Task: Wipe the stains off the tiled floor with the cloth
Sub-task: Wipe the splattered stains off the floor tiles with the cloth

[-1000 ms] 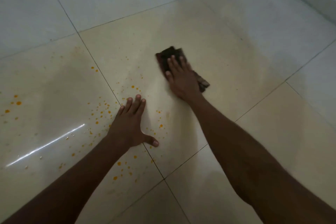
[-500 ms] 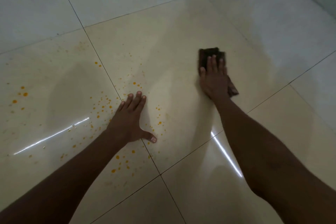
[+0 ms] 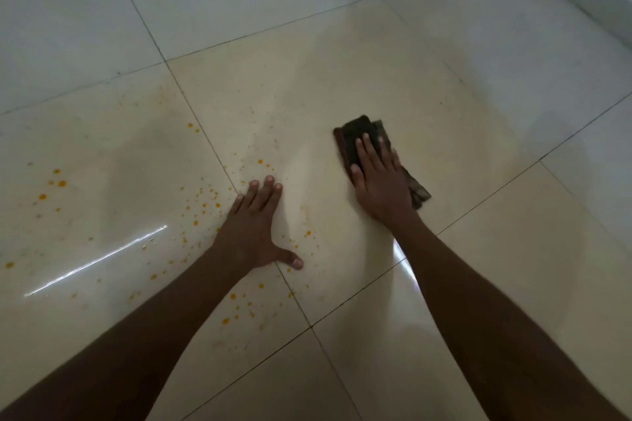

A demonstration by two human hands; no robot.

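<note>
The right hand point(image 3: 379, 188) presses flat, fingers straight, on the dark cloth point(image 3: 359, 133); the tile around it looks clean. Orange stains point(image 3: 205, 205) remain around the left hand point(image 3: 254, 225), which rests spread flat on the tiled floor point(image 3: 478, 284); most wiping is left

no readable text anywhere

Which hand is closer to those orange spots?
Left. The left hand rests flat among the orange spots; the right hand presses the cloth on a stretch right of them.
</note>
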